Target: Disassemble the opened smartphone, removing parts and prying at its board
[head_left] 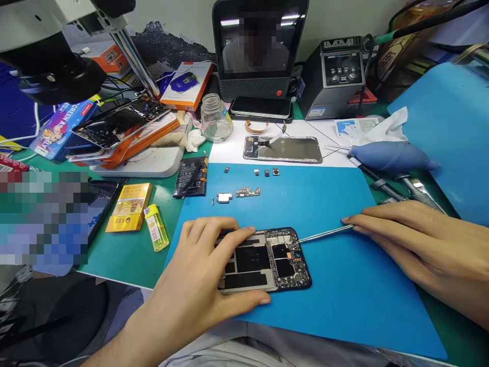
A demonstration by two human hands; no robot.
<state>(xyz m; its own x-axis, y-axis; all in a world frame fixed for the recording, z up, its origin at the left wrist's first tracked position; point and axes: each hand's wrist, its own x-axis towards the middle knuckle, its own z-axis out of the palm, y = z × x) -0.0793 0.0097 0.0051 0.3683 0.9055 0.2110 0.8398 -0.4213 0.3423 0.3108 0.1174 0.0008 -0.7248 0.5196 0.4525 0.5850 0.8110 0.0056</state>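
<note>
Blue mat: left hand clamps opened phone, long axis left-right; right hand pinches tweezers

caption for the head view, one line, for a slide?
Left hand steadies an opened phone on a blue mat while the right hand probes its board with tweezers.
</note>
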